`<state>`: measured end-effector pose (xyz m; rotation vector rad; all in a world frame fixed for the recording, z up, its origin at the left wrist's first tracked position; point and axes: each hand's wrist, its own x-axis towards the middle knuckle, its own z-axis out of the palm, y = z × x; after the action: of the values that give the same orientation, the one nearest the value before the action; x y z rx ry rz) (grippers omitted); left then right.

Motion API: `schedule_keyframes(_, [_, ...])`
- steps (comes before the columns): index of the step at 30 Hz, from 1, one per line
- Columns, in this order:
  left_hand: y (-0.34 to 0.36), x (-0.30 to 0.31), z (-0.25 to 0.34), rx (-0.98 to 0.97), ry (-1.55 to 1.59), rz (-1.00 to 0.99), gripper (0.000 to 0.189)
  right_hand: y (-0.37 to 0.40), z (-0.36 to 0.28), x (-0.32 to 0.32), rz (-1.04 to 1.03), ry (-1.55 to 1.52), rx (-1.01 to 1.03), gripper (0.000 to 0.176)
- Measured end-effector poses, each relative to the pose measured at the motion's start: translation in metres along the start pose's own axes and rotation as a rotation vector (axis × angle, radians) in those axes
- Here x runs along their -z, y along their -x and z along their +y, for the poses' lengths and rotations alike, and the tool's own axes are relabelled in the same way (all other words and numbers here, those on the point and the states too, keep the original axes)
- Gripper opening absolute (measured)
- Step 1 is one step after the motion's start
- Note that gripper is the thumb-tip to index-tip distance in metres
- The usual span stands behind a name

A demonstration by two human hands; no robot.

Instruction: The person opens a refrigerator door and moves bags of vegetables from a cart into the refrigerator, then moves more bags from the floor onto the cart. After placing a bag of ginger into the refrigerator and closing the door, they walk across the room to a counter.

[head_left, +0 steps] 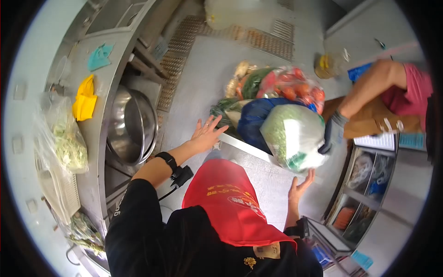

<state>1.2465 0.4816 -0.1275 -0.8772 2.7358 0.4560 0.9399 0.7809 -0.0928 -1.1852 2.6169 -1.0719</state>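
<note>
My left hand is open, fingers spread, at the near left corner of a pile of bagged vegetables. Dark leafy greens lie right by its fingertips. My right hand is also open, palm up, its fingertips just below a large clear plastic bag of green vegetables. That bag rests against a dark blue bag. Behind them are a bag of tomatoes and a long green bundle. A white edge runs under the pile's near side.
A co-worker's gloved hand is at the green bag's right side. Steel bowls sit under the left counter, which holds a yellow cloth. An open drawer unit stands at right. A plastic container is behind the pile.
</note>
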Motion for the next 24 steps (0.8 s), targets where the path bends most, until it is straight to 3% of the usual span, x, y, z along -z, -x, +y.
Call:
schedule_keyframes(4, [0.006,0.004,0.033,-0.026,0.163,-0.184,0.085,0.033,0.024,0.009,0.001,-0.127,-0.237,0.061])
schedule_keyframes(11, [-0.001,0.023,0.045,-0.03,0.075,-0.297,0.1,0.042,0.058,0.031,-0.103,-0.077,-0.123,0.048])
schedule_keyframes(15, [0.002,0.012,0.041,-0.044,0.095,-0.265,0.104,0.041,0.074,0.033,-0.134,-0.058,-0.203,0.051])
schedule_keyframes(16, [0.004,-0.007,0.024,-0.121,0.116,-0.217,0.106,0.041,0.086,0.034,-0.105,-0.08,-0.136,0.059])
schedule_keyframes(17, [0.006,-0.003,0.027,-0.07,0.117,-0.259,0.107,0.03,0.09,0.047,-0.076,-0.12,-0.248,0.063])
schedule_keyframes(20, [0.003,-0.009,0.015,-0.068,0.114,-0.334,0.113,-0.019,0.144,0.137,0.243,-0.356,-0.448,0.073])
schedule_keyframes(24, [-0.007,-0.014,0.005,-0.147,0.166,-0.349,0.116,-0.071,0.078,0.358,0.968,-0.827,-0.319,0.077])
